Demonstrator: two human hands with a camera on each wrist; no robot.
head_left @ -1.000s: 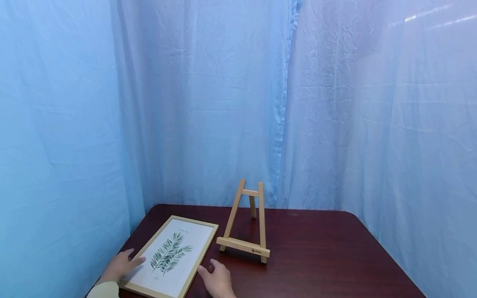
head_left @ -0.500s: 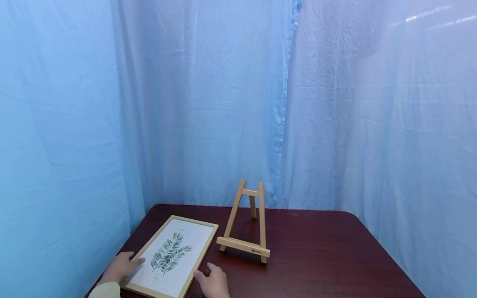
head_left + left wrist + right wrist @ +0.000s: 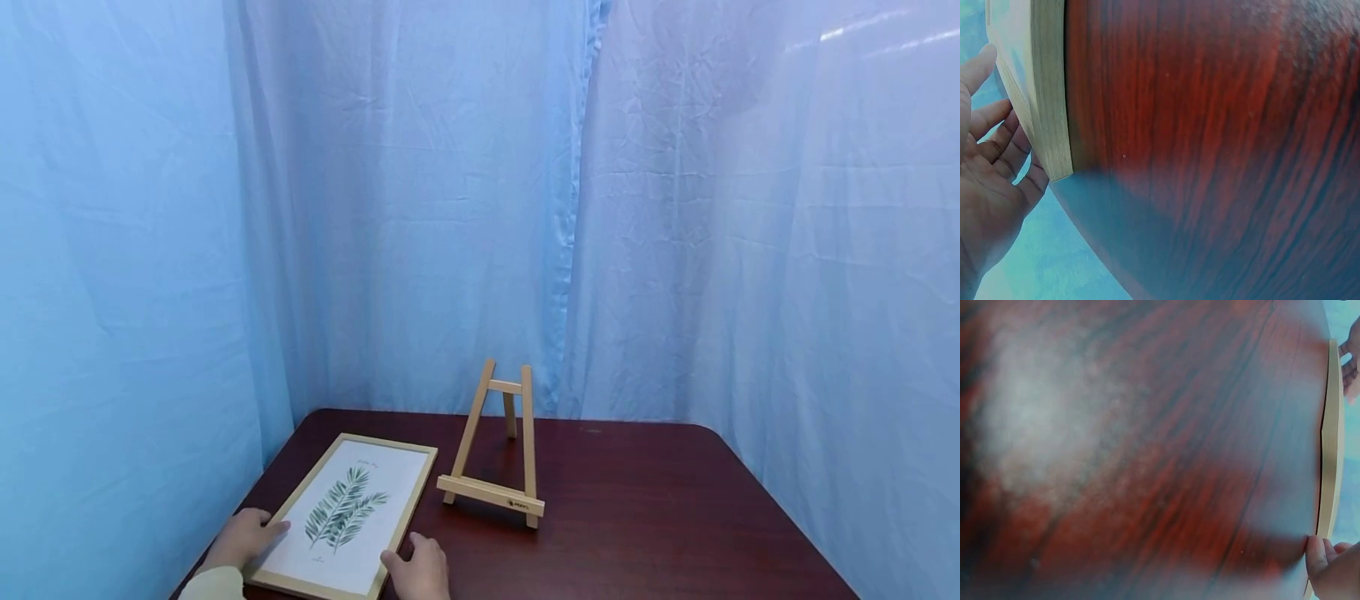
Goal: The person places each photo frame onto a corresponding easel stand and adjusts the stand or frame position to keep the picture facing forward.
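A picture frame (image 3: 322, 593) with a pale wooden border lies on the table at front left. Its white print (image 3: 401, 479) shows green fern-like leaves. My left hand (image 3: 242, 537) holds the frame's left edge, thumb over the top; in the left wrist view the fingers (image 3: 1004, 140) meet its side near a corner. At the opposite edge my right hand (image 3: 422, 568) grips the frame, thumb on top. The right wrist view shows fingertips (image 3: 1315, 550) close to the tabletop at the frame's side. A small wooden easel (image 3: 491, 492) stands upright to the right of the frame.
The dark red-brown table (image 3: 637, 517) has rounded far corners. Blue curtains (image 3: 450, 208) hang behind it and along both sides. The easel's ledge is a short distance from the frame's right edge.
My right hand has moved left and nearer, from beside the frame onto its right edge. My left hand has stayed at the left edge. The frame has shifted very slightly.
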